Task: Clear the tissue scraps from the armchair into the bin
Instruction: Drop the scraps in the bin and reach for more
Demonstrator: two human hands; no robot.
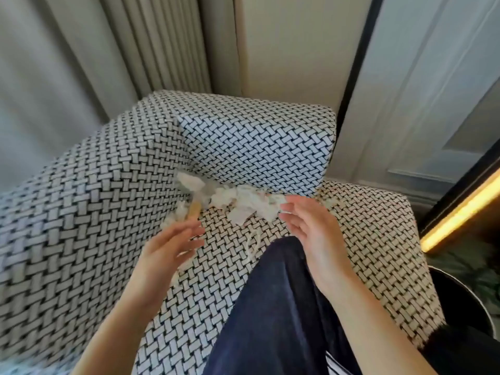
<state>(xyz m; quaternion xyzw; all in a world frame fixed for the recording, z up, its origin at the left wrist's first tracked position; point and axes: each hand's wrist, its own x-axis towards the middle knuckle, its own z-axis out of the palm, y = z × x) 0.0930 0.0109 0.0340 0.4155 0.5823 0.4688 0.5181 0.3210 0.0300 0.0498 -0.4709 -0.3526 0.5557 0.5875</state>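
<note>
The tissue scraps (238, 200) are lying heaped at the back of the armchair (81, 212) seat, toward 12 o'clock. The left hand (165, 253) and right hand (311, 226) are hovering spread and empty either side. Light, soft, tearable: probably scooping underneath the heap is working best.

Left hand (173, 247) motion-blurred — bin (470, 301) cut off at edge.
</note>
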